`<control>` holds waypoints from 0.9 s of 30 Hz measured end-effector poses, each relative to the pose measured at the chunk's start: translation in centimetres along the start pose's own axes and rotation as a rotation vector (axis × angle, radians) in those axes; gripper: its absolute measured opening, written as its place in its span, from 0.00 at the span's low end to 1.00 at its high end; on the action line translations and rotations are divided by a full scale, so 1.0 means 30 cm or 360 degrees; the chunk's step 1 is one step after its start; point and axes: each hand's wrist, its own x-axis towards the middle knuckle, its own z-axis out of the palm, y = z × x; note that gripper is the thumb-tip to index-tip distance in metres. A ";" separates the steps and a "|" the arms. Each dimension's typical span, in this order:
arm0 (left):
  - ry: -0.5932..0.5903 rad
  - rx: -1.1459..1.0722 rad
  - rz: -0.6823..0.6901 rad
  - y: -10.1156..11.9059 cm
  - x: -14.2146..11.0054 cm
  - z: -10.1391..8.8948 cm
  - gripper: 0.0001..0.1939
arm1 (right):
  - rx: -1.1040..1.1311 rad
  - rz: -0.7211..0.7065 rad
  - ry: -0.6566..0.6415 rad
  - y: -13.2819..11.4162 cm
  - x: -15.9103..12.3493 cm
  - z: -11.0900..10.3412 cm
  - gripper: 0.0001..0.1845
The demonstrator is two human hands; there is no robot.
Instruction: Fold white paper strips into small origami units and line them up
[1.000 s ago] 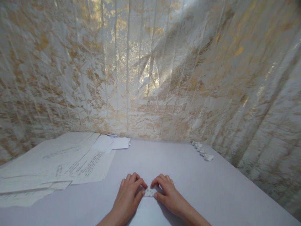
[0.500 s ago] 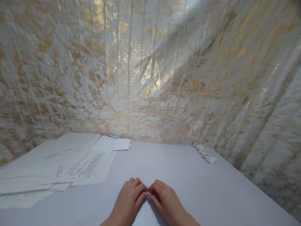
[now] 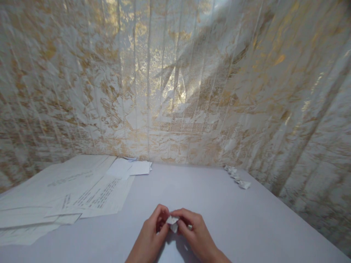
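Note:
A small folded piece of printed white paper [image 3: 172, 221] is pinched between both my hands, a little above the pale grey table [image 3: 208, 197]. My left hand [image 3: 151, 235] grips its left side with curled fingers and thumb. On the other side, my right hand [image 3: 193, 232] pinches the piece with fingers bent over it. Both hands meet near the table's front edge, at the middle.
Several printed sheets of paper [image 3: 68, 190] lie spread over the left half of the table. A short row of small folded paper pieces [image 3: 237, 178] sits at the back right. A white and gold patterned curtain [image 3: 175, 80] hangs close behind the table.
The paper lay flat on the table under my fingertips a second ago. My hands drew together over it and now hold it lifted and folded smaller.

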 end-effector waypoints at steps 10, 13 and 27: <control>0.0170 -0.0244 -0.0127 -0.037 0.023 -0.005 0.15 | 0.0085 -0.0338 -0.0046 0.012 -0.011 0.001 0.15; 0.0144 -0.0244 -0.0125 -0.021 0.016 0.002 0.14 | 0.0226 -0.0139 0.0018 0.013 -0.014 0.014 0.15; -0.0150 0.0577 0.0034 0.029 -0.015 0.009 0.19 | 0.0709 0.0276 0.0110 0.013 -0.003 0.024 0.23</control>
